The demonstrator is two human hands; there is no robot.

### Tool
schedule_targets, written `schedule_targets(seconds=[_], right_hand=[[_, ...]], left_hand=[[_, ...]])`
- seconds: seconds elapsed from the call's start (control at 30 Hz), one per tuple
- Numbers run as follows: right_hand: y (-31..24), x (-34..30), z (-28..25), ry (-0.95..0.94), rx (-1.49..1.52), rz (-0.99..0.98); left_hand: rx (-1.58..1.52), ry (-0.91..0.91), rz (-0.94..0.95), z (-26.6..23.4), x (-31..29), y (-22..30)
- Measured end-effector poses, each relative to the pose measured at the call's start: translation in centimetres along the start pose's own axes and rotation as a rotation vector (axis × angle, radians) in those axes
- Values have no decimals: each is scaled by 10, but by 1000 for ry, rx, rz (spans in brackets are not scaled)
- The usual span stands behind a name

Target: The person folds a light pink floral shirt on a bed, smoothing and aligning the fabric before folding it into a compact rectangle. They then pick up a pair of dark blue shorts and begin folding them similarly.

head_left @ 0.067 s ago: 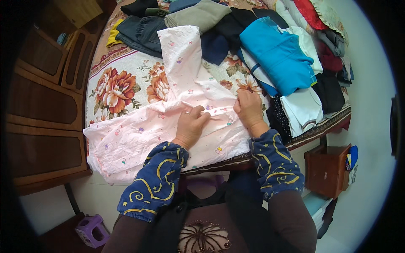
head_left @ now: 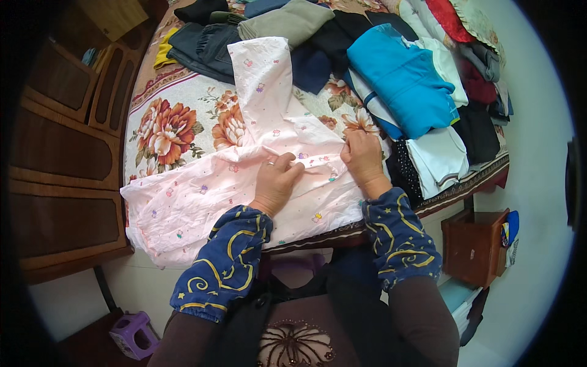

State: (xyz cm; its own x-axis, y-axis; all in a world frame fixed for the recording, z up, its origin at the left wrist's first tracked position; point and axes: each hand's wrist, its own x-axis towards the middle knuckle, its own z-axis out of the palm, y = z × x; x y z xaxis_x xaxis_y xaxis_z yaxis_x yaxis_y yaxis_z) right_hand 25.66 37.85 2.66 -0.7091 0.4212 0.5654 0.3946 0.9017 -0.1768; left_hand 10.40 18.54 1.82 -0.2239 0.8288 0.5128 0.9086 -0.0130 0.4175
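A pale pink pair of pajama pants (head_left: pixel 208 186) with small coloured figures lies spread on the bed. One leg stretches away from me, the other runs to the left and hangs a little over the near edge. My left hand (head_left: pixel 278 180), wearing a ring, is closed on the cloth near the middle, thumb and fingers bent into a fold. At the garment's right edge, my right hand (head_left: pixel 362 156) pinches the fabric; its fingertips are partly hidden. Wrinkles run between the two hands.
Folded clothes lie along the far side, including dark jeans (head_left: pixel 205 52) and beige trousers (head_left: pixel 287 23). To the right is a pile with a bright blue garment (head_left: pixel 400 82) on top. Wooden cabinets (head_left: pixel 67 159) stand left, a brown nightstand (head_left: pixel 471 244) right, and a purple stool (head_left: pixel 134 335) below left.
My right hand has shifted very slightly to the right with the fabric edge. The left hand and the garment otherwise look the same.
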Motion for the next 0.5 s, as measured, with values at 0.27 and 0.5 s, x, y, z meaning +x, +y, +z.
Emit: schedule_targets(seconds=[0.27,0.5], right_hand=[[12,-6,6,-6,26,123],[9,-17,-19,-171,409,345]], left_hand=[[92,-18,60,-3,8,-1],[-60,-111,-55,4,24,28]])
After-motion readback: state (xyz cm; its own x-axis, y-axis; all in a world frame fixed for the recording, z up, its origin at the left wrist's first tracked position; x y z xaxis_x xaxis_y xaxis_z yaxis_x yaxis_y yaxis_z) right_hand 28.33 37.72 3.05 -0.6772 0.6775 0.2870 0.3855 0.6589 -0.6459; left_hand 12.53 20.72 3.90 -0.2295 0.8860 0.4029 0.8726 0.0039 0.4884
